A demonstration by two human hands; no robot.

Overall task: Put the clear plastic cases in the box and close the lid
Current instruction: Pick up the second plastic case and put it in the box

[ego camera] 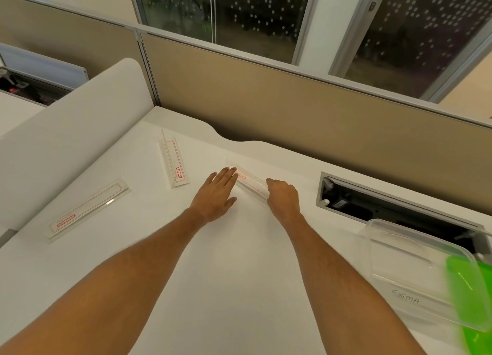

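Three long clear plastic cases with red print lie on the white desk. One case [249, 180] lies in the middle, between my hands. My right hand [282, 197] grips its near end with curled fingers. My left hand [217, 193] lies flat with spread fingers, its fingertips touching the case's far end. A second case [174, 163] lies behind and left of my left hand. A third case [87, 208] lies far left. The clear plastic box [415, 269] stands at the right edge, with a green lid [468, 296] beside it.
A white desk [239, 274] carries everything. An open cable hatch [386, 205] is sunk into the desk behind the box. A beige partition [292, 107] closes the back, and a white divider panel [80, 131] closes the left.
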